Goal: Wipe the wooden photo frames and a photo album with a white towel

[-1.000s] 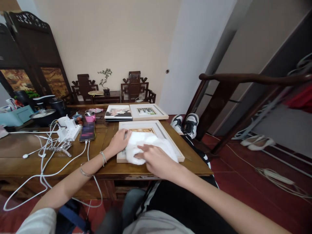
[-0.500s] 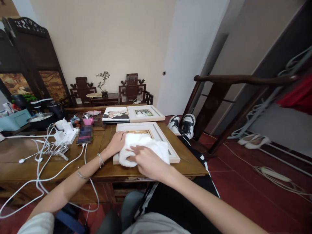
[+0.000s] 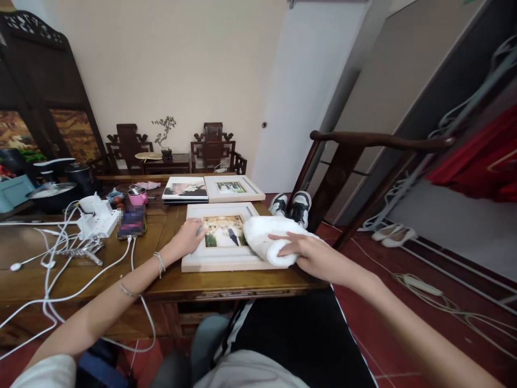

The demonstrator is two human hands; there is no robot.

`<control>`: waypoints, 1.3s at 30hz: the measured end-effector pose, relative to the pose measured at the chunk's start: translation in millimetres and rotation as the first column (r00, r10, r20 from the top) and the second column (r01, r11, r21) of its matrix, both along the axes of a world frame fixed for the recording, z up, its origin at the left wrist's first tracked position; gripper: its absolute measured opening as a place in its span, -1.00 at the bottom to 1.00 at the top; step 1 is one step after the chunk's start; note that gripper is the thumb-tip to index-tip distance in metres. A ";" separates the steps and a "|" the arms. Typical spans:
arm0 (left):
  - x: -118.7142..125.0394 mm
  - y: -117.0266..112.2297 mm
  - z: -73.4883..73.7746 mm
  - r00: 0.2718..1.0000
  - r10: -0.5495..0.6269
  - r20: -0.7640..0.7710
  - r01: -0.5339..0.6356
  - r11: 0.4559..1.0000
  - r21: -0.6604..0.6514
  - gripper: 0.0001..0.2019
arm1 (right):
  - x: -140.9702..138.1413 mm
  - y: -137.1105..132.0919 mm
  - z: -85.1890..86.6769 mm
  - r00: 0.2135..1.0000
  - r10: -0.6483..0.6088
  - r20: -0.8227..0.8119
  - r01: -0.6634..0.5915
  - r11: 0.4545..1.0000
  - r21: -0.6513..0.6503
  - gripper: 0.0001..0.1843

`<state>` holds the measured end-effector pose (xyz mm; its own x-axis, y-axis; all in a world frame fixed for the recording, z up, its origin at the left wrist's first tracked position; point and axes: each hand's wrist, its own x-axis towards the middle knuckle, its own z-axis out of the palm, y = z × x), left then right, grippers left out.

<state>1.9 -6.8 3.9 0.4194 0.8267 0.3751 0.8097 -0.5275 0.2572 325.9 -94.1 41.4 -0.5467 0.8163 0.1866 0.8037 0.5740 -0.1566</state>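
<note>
Wooden tabletop point(image 3: 226, 283): our hands at a pale picture frame point(image 3: 218, 265).
Our right hand point(image 3: 304, 254) has its fingers clamped on a white cloth point(image 3: 262, 233), hiding the frame's right side; our left hand point(image 3: 188, 238) touches its left border, fingers together or apart we cannot tell. Beyond those left fingers sit a pink cup point(image 3: 138, 198), contents unclear, and a blue box point(image 3: 16, 195), cut off, its contents blurred.
</note>
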 end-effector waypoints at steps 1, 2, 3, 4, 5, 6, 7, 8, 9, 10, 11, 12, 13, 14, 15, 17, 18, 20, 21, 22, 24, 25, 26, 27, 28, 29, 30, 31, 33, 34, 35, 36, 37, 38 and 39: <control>-0.2 0.0 -0.3 1.000 -0.005 0.007 0.005 1.000 0.004 -0.78 | 4.9 12.8 -4.1 0.999 0.012 -0.041 -0.012 1.000 -0.008 -0.43; -0.5 -0.2 -0.4 1.000 -0.012 0.015 0.012 1.000 0.005 -0.78 | 7.9 26.9 -7.9 0.997 0.020 -0.078 -0.020 1.000 -0.010 -0.44; -0.8 -0.5 -0.4 1.000 -0.017 0.023 0.017 1.000 0.006 -0.77 | 9.3 41.8 -10.9 0.994 0.024 -0.107 -0.025 1.000 -0.007 -0.45; -1.1 -1.0 -0.4 0.999 -0.021 0.029 0.021 1.000 0.004 -0.77 | 9.2 56.9 -12.8 0.992 0.025 -0.127 -0.026 1.000 -0.004 -0.46; -1.5 -1.4 -0.6 0.999 -0.023 0.036 0.023 1.000 0.000 -0.77 | 7.7 71.5 -13.2 0.990 0.021 -0.139 -0.021 1.000 -0.003 -0.45; -1.9 -1.7 -1.0 0.999 -0.019 0.044 0.020 1.000 -0.004 -0.77 | 4.8 85.1 -12.1 0.989 0.007 -0.149 -0.008 1.000 -0.006 -0.45; -2.3 -1.7 -1.8 0.998 -0.015 0.054 0.016 1.000 -0.008 -0.77 | 0.6 97.1 -9.3 0.987 -0.012 -0.162 0.011 1.000 -0.007 -0.44; -2.7 -1.5 -2.7 0.998 -0.012 0.065 0.012 1.000 -0.011 -0.77 | -5.3 107.2 -5.1 0.982 -0.038 -0.182 0.039 0.999 0.003 -0.43; -2.9 -1.0 -3.8 0.997 -0.008 0.077 0.009 1.000 -0.013 -0.75 | -13.0 114.9 0.2 0.976 -0.064 -0.210 0.071 0.997 0.028 -0.42; -3.1 -0.4 -4.8 0.996 -0.003 0.086 0.004 1.000 -0.015 -0.74 | -22.9 120.3 6.2 0.967 -0.081 -0.241 0.101 0.992 0.070 -0.41; -3.0 0.3 -5.6 0.996 0.005 0.090 -0.004 1.000 -0.017 -0.72 | -35.2 123.6 12.6 0.962 -0.077 -0.261 0.113 0.986 0.126 -0.40; -2.7 1.1 -6.0 0.996 0.014 0.086 -0.012 1.000 -0.021 -0.70 | -49.7 125.2 18.8 0.963 -0.051 -0.263 0.104 0.976 0.191 -0.38; -2.3 1.7 -5.9 0.997 0.020 0.077 -0.018 1.000 -0.023 -0.68 | -66.3 125.6 24.5 0.972 -0.004 -0.236 0.067 0.964 0.256 -0.35; -1.7 2.2 -5.5 0.998 0.023 0.065 -0.022 0.999 -0.023 -0.67 | -84.4 125.5 29.2 0.982 0.077 -0.170 -0.020 0.948 0.316 -0.32; -1.0 2.6 -4.8 0.998 0.023 0.054 -0.022 1.000 -0.022 -0.67 | -103.1 125.3 32.7 0.983 0.158 -0.093 -0.114 0.925 0.362 -0.32; 0.2 2.7 -3.2 0.999 0.024 0.034 -0.023 0.999 -0.027 -0.68 | -138.1 126.4 35.1 0.956 0.284 0.074 -0.291 0.885 0.363 -0.40; 0.7 2.5 -2.6 0.999 0.031 0.027 -0.030 0.999 -0.035 -0.69 | -152.1 128.1 34.2 0.945 0.295 0.139 -0.324 0.897 0.301 -0.44; 1.1 2.0 -2.5 0.999 0.043 0.022 -0.042 0.998 -0.048 -0.70 | -168.5 133.5 29.1 0.939 0.281 0.200 -0.316 0.933 0.174 -0.54; 1.0 1.9 -2.9 0.999 0.041 0.026 -0.040 0.998 -0.047 -0.71 | -169.8 136.6 25.9 0.945 0.255 0.204 -0.283 0.951 0.124 -0.58; 0.9 2.0 -3.8 0.999 0.034 0.037 -0.032 0.999 -0.040 -0.71 | -166.5 139.5 22.7 0.954 0.225 0.200 -0.247 0.965 0.092 -0.61; 0.5 2.3 -6.1 0.998 0.024 0.065 -0.022 0.999 -0.029 -0.70 | -147.8 143.9 18.1 0.968 0.167 0.189 -0.184 0.980 0.073 -0.65; 0.3 2.5 -7.4 0.997 0.026 0.072 -0.024 0.999 -0.033 -0.69 | -133.9 145.3 17.3 0.972 0.138 0.191 -0.154 0.985 0.073 -0.65; 0.1 2.7 -8.7 0.997 0.035 0.074 -0.032 0.999 -0.041 -0.68 | -118.3 146.2 17.6 0.975 0.108 0.196 -0.124 0.990 0.072 -0.64; 0.0 2.9 -9.7 0.996 0.043 0.073 -0.040 0.998 -0.051 -0.68 | -102.1 146.7 18.9 0.977 0.074 0.202 -0.090 0.994 0.069 -0.62; -0.2 3.1 -10.7 0.996 0.051 0.070 -0.047 0.997 -0.059 -0.67 | -86.3 146.7 21.0 0.977 0.037 0.211 -0.052 0.997 0.065 -0.59; -0.3 3.3 -11.4 0.996 0.057 0.067 -0.053 0.997 -0.064 -0.66 | -71.7 146.0 23.3 0.975 -0.001 0.220 -0.013 0.998 0.060 -0.57; -0.3 3.4 -11.9 0.996 0.061 0.066 -0.057 0.996 -0.067 -0.65 | -59.0 144.3 25.4 0.973 -0.037 0.229 0.024 0.998 0.057 -0.55; -0.3 3.5 -12.3 0.996 0.066 0.066 -0.061 0.996 -0.066 -0.64 | -48.7 141.0 26.8 0.969 -0.066 0.236 0.054 0.997 0.055 -0.53; 0.0 3.5 -12.7 0.995 0.072 0.065 -0.068 0.996 -0.062 -0.63 | -36.0 128.3 26.7 0.965 -0.098 0.241 0.087 0.995 0.056 -0.50; 0.2 3.6 -12.8 0.995 0.075 0.066 -0.071 0.996 -0.058 -0.63 | -33.2 118.5 25.5 0.966 -0.097 0.240 0.087 0.995 0.052 -0.48; 0.3 3.6 -12.9 0.995 0.078 0.067 -0.074 0.996 -0.054 -0.65 | -32.1 106.4 23.9 0.969 -0.082 0.235 0.074 0.996 0.041 -0.46; 0.5 3.8 -12.9 0.994 0.081 0.067 -0.078 0.996 -0.051 -0.66 | -32.0 92.5 22.6 0.972 -0.059 0.226 0.054 0.998 0.025 -0.43; 0.6 4.1 -12.9 0.994 0.086 0.065 -0.082 0.995 -0.050 -0.67 | -32.2 77.1 22.0 0.976 -0.034 0.216 0.033 0.999 0.004 -0.41; 0.6 4.4 -12.8 0.994 0.088 0.060 -0.085 0.995 -0.051 -0.68 | -31.9 61.3 22.7 0.979 -0.009 0.205 0.014 1.000 -0.022 -0.39; 0.6 4.8 -12.5 0.995 0.087 0.051 -0.084 0.995 -0.054 -0.68 | -30.7 45.9 24.8 0.981 0.016 0.194 -0.006 0.998 -0.056 -0.38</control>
